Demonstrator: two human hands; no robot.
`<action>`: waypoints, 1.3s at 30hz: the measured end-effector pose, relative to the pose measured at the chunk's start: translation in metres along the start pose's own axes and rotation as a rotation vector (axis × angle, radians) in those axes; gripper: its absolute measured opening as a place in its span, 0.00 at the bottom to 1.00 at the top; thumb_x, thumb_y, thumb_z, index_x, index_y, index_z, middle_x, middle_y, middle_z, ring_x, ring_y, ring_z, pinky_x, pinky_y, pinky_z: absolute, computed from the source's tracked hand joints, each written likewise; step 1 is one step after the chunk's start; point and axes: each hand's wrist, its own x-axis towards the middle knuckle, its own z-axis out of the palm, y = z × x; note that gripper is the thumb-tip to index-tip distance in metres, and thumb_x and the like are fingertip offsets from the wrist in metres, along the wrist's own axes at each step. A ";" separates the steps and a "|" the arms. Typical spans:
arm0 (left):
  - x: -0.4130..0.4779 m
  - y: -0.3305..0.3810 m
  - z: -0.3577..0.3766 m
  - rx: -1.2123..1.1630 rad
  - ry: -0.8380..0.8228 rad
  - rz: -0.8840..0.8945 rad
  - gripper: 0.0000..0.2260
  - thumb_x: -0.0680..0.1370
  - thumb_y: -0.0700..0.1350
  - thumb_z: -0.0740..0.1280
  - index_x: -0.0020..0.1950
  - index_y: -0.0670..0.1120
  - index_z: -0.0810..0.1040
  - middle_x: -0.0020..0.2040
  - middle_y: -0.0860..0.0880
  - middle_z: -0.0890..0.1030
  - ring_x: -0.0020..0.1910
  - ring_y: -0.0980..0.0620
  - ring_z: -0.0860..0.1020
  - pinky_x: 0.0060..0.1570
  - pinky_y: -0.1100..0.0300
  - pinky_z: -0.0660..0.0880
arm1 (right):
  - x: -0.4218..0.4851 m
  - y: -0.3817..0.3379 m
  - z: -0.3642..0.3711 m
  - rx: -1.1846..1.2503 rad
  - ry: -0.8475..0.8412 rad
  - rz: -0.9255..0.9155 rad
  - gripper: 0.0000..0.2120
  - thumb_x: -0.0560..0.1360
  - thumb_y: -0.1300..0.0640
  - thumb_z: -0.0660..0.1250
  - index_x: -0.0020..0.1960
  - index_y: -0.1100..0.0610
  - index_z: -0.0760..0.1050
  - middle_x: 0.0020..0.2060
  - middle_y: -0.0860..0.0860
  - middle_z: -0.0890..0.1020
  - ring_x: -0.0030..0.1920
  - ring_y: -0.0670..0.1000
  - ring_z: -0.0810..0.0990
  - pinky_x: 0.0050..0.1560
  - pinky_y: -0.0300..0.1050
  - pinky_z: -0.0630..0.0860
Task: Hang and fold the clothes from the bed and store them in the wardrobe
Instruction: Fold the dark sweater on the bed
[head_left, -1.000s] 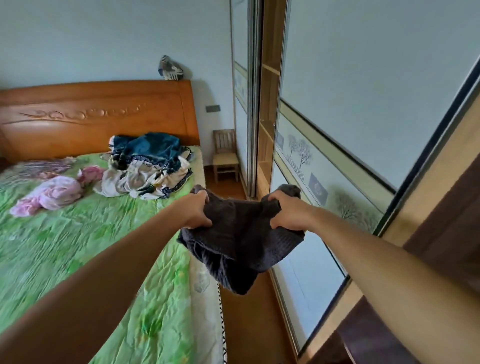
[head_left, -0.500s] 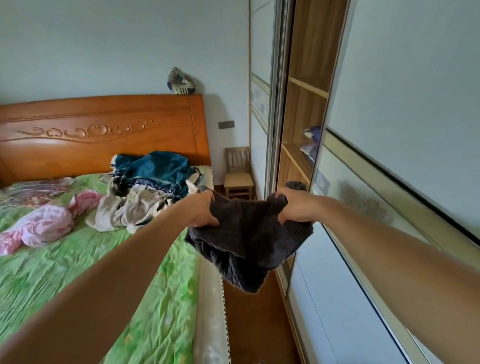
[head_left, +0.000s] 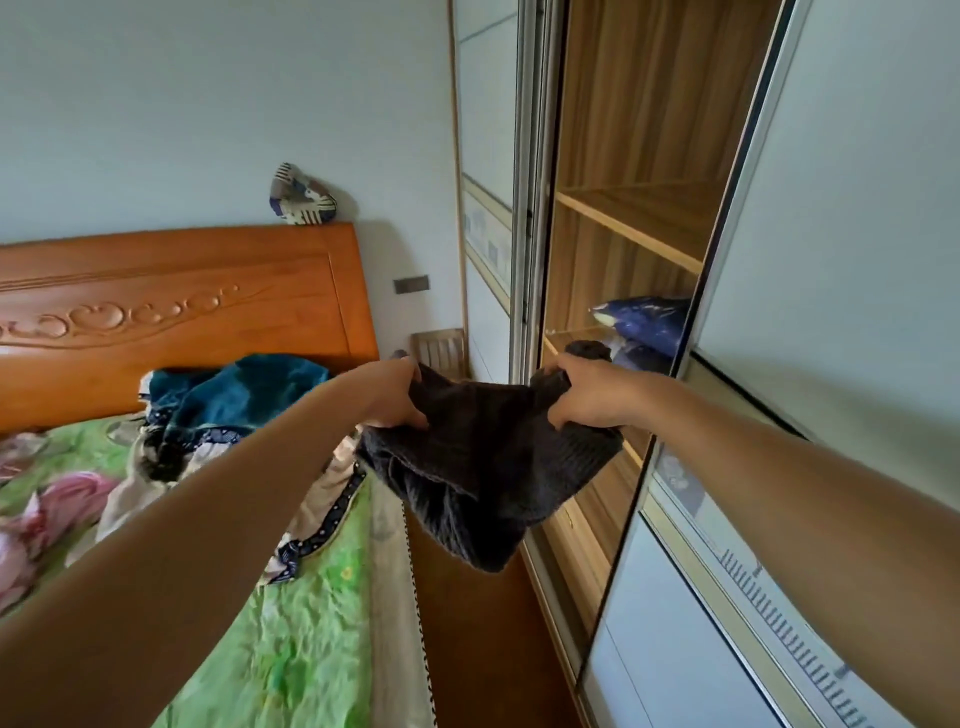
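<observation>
A folded dark grey knitted garment (head_left: 483, 467) hangs between my two hands in the aisle beside the bed. My left hand (head_left: 397, 395) grips its left top edge and my right hand (head_left: 587, 397) grips its right top edge. Straight ahead is the open section of the wardrobe (head_left: 631, 234) with wooden shelves; a dark blue folded item (head_left: 647, 322) lies on one shelf. On the bed (head_left: 291, 649), with its green cover, lie a teal garment (head_left: 234, 389), a beige patterned garment (head_left: 311, 499) and pink clothes (head_left: 67, 499).
A sliding wardrobe door (head_left: 831, 364) runs along the right, close to my right arm. A small wooden chair (head_left: 439, 351) stands at the far end of the narrow wooden-floored aisle (head_left: 483, 649). The orange headboard (head_left: 182, 312) has a patterned item (head_left: 301, 195) on top.
I have moved forward along the aisle with the grey garment held in both hands. The open wardrobe shelves and the blue item on them have come into view.
</observation>
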 end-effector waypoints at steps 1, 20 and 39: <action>0.009 0.001 -0.011 0.005 0.006 0.016 0.30 0.72 0.56 0.76 0.69 0.48 0.69 0.63 0.45 0.76 0.50 0.47 0.74 0.42 0.57 0.69 | 0.006 -0.002 -0.007 0.009 0.013 -0.005 0.37 0.67 0.47 0.73 0.73 0.45 0.63 0.60 0.55 0.75 0.56 0.57 0.75 0.54 0.52 0.78; 0.294 0.022 -0.239 0.129 0.233 0.379 0.18 0.74 0.54 0.73 0.58 0.48 0.75 0.55 0.47 0.78 0.52 0.46 0.77 0.53 0.50 0.76 | 0.205 -0.061 -0.218 0.110 0.367 0.084 0.15 0.69 0.54 0.71 0.55 0.49 0.76 0.52 0.51 0.77 0.51 0.52 0.77 0.46 0.50 0.76; 0.452 0.181 -0.267 -0.128 0.156 0.782 0.22 0.73 0.53 0.75 0.63 0.50 0.73 0.57 0.48 0.76 0.54 0.46 0.76 0.54 0.50 0.76 | 0.218 0.048 -0.314 0.123 0.674 0.417 0.17 0.69 0.58 0.70 0.57 0.53 0.77 0.52 0.50 0.75 0.52 0.53 0.75 0.53 0.50 0.77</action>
